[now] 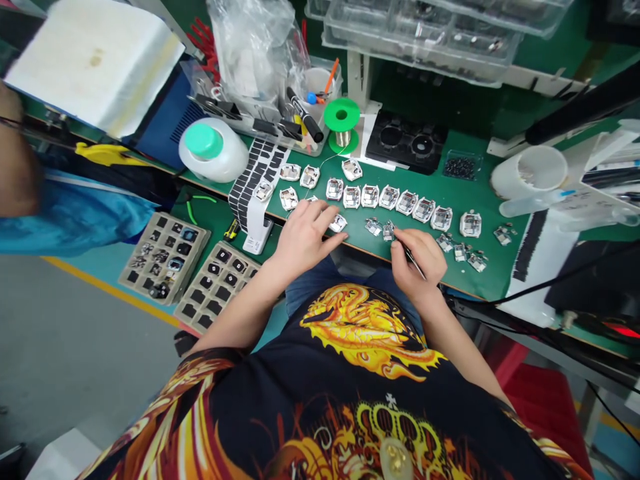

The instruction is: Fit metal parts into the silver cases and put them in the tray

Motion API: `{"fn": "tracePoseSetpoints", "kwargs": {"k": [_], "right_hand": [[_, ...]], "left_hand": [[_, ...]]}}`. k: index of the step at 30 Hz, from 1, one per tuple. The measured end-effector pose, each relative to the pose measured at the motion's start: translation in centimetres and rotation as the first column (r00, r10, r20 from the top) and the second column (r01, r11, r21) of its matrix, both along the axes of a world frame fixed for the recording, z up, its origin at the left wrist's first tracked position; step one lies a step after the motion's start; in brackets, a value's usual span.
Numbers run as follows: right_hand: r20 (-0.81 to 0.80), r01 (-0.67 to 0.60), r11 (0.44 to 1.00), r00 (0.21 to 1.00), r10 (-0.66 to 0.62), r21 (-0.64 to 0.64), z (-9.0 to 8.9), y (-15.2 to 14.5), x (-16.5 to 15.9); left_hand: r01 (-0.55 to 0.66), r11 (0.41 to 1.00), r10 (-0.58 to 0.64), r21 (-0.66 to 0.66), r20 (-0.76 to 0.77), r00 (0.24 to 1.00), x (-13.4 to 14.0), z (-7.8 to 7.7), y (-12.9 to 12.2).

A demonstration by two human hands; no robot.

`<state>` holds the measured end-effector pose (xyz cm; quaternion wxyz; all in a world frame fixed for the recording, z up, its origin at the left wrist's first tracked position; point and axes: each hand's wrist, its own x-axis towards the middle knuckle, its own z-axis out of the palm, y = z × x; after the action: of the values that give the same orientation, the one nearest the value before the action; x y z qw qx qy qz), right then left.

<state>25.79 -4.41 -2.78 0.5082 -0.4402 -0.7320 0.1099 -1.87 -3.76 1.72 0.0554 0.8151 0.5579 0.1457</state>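
My left hand point(307, 237) rests at the table's near edge, with a small silver watch case point(338, 223) between its thumb and index finger. The other fingers are stretched over the green mat, partly covering another case. In my right hand point(420, 260) a pair of dark tweezers point(415, 263) is gripped, its tip at a small metal electronic module point(389, 231). Just left of that lies a similar module point(373, 227). Beyond my hands runs a curved row of open silver cases, among them one watch case point(370, 196) with parts visible inside.
Behind the row stand a green solder spool point(343, 120) and a black fixture point(407, 140). More modules point(460, 252) lie to the right. A white bottle point(213, 150), a label strip point(257, 180) and compartment trays point(165, 257) are at left. A co-worker's arm point(17, 160) shows there.
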Motion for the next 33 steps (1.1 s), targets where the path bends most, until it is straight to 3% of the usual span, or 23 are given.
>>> {"fn": "tracePoseSetpoints", "kwargs": {"k": [8,20,25,30,33], "right_hand": [[0.085,0.004,1.0,0.996,-0.004,0.003,-0.1,-0.1,0.1],[0.098,-0.001,1.0,0.995,0.001,-0.003,0.1,0.0,0.1],[0.118,0.035,0.999,0.992,-0.037,0.018,0.0,0.0,0.4],[0.158,0.036,0.998,0.986,-0.046,0.06,-1.4,0.7,1.4],[0.153,0.05,0.994,0.986,-0.064,0.098,-2.0,1.4,1.4]], "left_hand": [[0.057,0.998,-0.056,-0.011,0.121,0.991,0.0,-0.5,-0.1],[0.034,0.999,-0.033,-0.002,0.098,0.995,0.0,-0.7,0.3],[-0.05,0.992,0.029,0.113,0.18,0.983,1.3,-0.6,-1.5],[0.229,0.968,-0.25,0.107,0.27,0.93,4.3,-1.4,-4.6],[0.242,0.97,-0.244,0.037,0.233,0.942,5.1,-2.4,-5.2]]}}
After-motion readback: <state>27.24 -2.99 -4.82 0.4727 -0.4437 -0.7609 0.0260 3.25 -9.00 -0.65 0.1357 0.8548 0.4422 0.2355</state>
